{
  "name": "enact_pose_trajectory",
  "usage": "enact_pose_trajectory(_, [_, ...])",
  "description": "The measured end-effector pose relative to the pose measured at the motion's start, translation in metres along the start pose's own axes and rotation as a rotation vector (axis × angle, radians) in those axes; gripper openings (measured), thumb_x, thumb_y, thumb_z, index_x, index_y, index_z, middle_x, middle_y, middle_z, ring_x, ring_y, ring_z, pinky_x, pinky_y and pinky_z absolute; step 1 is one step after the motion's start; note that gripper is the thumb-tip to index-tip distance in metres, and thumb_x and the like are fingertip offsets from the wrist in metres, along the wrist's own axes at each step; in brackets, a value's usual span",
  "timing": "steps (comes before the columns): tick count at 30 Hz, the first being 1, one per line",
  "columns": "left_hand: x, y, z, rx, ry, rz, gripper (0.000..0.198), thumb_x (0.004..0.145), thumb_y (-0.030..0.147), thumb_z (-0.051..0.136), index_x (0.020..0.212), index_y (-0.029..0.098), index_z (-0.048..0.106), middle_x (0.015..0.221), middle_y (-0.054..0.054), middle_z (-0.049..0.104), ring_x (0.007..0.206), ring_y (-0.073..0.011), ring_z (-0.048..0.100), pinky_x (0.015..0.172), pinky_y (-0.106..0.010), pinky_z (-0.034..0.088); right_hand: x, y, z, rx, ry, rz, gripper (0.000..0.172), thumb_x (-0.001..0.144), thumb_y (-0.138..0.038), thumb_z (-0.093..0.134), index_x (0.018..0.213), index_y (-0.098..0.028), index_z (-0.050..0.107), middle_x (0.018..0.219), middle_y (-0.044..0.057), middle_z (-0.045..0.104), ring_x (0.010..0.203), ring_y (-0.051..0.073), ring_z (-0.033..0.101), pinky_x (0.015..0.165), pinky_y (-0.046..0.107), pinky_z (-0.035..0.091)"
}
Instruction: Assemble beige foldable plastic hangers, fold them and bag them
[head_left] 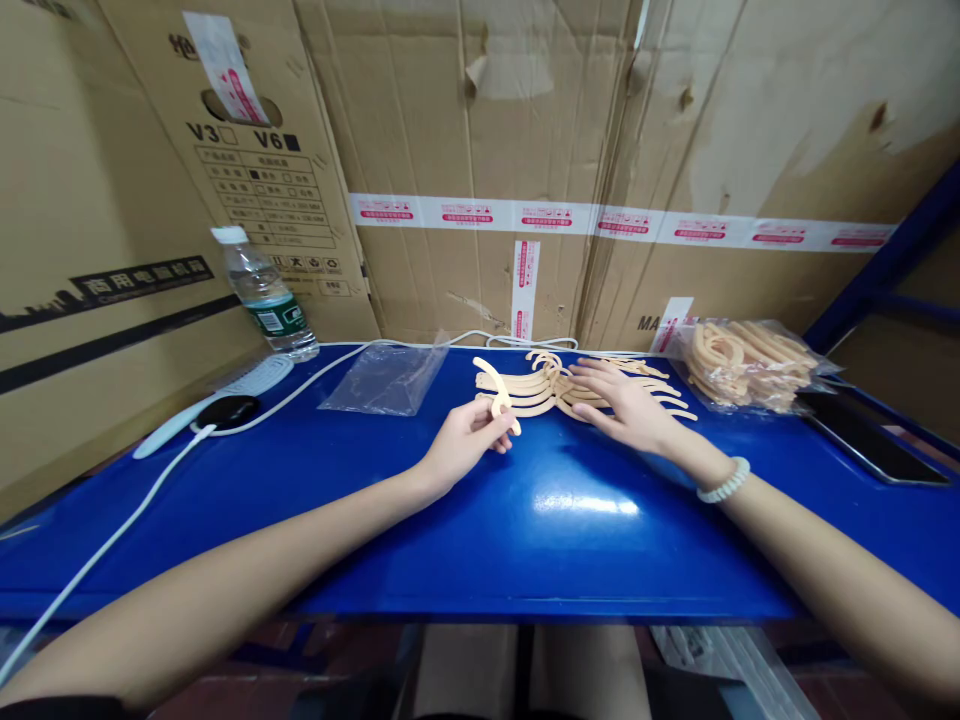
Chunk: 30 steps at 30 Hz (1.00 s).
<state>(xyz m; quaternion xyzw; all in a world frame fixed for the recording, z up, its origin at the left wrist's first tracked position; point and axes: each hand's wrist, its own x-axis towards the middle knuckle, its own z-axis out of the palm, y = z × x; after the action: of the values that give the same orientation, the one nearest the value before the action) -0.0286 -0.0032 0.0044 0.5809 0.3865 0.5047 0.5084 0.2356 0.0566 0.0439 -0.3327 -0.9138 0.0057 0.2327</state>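
One beige curved plastic piece [496,392] is pinched between the thumb and fingers of the left hand [465,442], held just above the blue table [525,520], its long end pointing up and away from the person. Just beyond it, touching or nearly so, lies a loose pile of beige pieces [544,385] of the same kind, spread flat on the tabletop. The right hand [626,405] rests on the right part of that pile, fingers stretched out and flat, grasping nothing. A white bead bracelet [724,481] sits on the right wrist.

Left of the pile, an empty clear plastic bag [386,380] lies flat on the table. Near the right edge, a full clear bag of beige pieces [746,365] sits well apart from the hands, with a dark phone [870,440] lying just in front of it. At the far left stand a water bottle [266,295] with a green label, a white oblong device [217,400], and a black round pad [227,411] whose white cable [112,540] runs toward the near left corner. Cardboard boxes [525,150] with pink-printed tape wall off the back of the table.
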Motion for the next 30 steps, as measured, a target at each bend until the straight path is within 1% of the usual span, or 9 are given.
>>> enact_pose_trajectory(2, [0.002,-0.003,-0.003,-0.052,0.042,-0.051,0.025,0.085,0.038,0.072,0.084,0.016,0.062,0.091,-0.008,0.073,0.083,-0.0171,0.069,0.079,-0.031,0.057,-0.003,0.022,0.004,-0.189,-0.094,0.043,0.074,0.093,-0.061,0.052,0.143,-0.006,0.052,0.15,0.024,0.048,0.145,0.039,0.037,0.117,0.059,0.033])
enact_pose_trajectory(4, [0.005,-0.006,-0.007,-0.099,0.047,-0.116,0.019,0.088,0.034,0.07,0.091,0.016,0.062,0.106,-0.01,0.074,0.099,-0.0201,0.07,0.094,-0.038,0.055,-0.005,0.039,0.011,-0.277,-0.182,0.062,0.085,0.092,-0.066,0.049,0.149,-0.003,0.044,0.154,0.026,0.039,0.147,0.04,0.032,0.118,0.058,0.032])
enact_pose_trajectory(10, [0.021,-0.009,-0.015,-0.171,0.008,-0.189,0.013,0.091,0.023,0.065,0.103,0.017,0.067,0.121,-0.012,0.071,0.123,-0.024,0.062,0.112,-0.048,0.044,-0.006,0.06,0.028,-0.305,-0.291,0.08,0.077,0.1,-0.063,0.032,0.155,-0.009,0.035,0.157,0.022,0.037,0.146,0.035,0.035,0.118,0.053,0.035])
enact_pose_trajectory(13, [0.029,-0.009,-0.016,-0.224,0.042,-0.199,0.009,0.089,0.021,0.068,0.097,0.017,0.067,0.119,-0.012,0.071,0.123,-0.0237,0.062,0.11,-0.047,0.046,-0.004,0.065,0.029,-0.32,-0.282,0.084,0.076,0.1,-0.062,0.033,0.155,-0.01,0.035,0.157,0.021,0.039,0.146,0.035,0.036,0.118,0.051,0.035])
enact_pose_trajectory(16, [0.033,-0.01,-0.017,-0.29,0.097,-0.181,0.012,0.086,0.025,0.072,0.09,0.015,0.065,0.111,-0.012,0.071,0.105,-0.0211,0.067,0.098,-0.042,0.052,-0.001,0.064,0.026,-0.328,-0.285,0.106,0.077,0.1,-0.062,0.033,0.153,-0.007,0.037,0.156,0.023,0.039,0.146,0.036,0.036,0.117,0.053,0.035])
enact_pose_trajectory(18, [0.031,-0.009,-0.017,-0.309,0.123,-0.162,0.018,0.085,0.029,0.074,0.086,0.015,0.063,0.1,-0.009,0.07,0.088,-0.0168,0.068,0.084,-0.034,0.055,-0.001,0.059,0.021,-0.328,-0.22,0.092,0.074,0.099,-0.061,0.037,0.15,-0.008,0.042,0.154,0.024,0.042,0.144,0.038,0.038,0.116,0.055,0.036])
enact_pose_trajectory(21, [0.025,-0.008,-0.019,-0.31,0.143,-0.125,0.026,0.083,0.035,0.077,0.084,0.015,0.061,0.086,-0.003,0.065,0.07,-0.0104,0.061,0.069,-0.025,0.05,-0.005,0.048,0.01,-0.293,-0.065,0.057,0.057,0.098,-0.053,0.044,0.135,-0.012,0.057,0.138,0.023,0.058,0.129,0.037,0.053,0.106,0.055,0.044])
enact_pose_trajectory(26, [0.016,-0.005,-0.019,-0.334,0.163,-0.091,0.029,0.078,0.037,0.081,0.083,0.015,0.063,0.084,-0.001,0.064,0.069,-0.0085,0.056,0.067,-0.023,0.046,-0.017,0.033,0.005,-0.158,-0.029,0.06,0.028,0.095,-0.042,0.055,0.105,-0.019,0.069,0.105,0.015,0.07,0.099,0.032,0.064,0.088,0.049,0.053])
enact_pose_trajectory(30, [0.015,-0.004,-0.019,-0.356,0.161,-0.113,0.031,0.073,0.034,0.085,0.081,0.013,0.063,0.081,-0.004,0.067,0.072,-0.011,0.06,0.07,-0.026,0.047,-0.017,0.033,0.01,-0.046,-0.037,0.101,0.022,0.093,-0.037,0.056,0.084,-0.02,0.067,0.089,0.012,0.07,0.086,0.028,0.065,0.079,0.044,0.054])
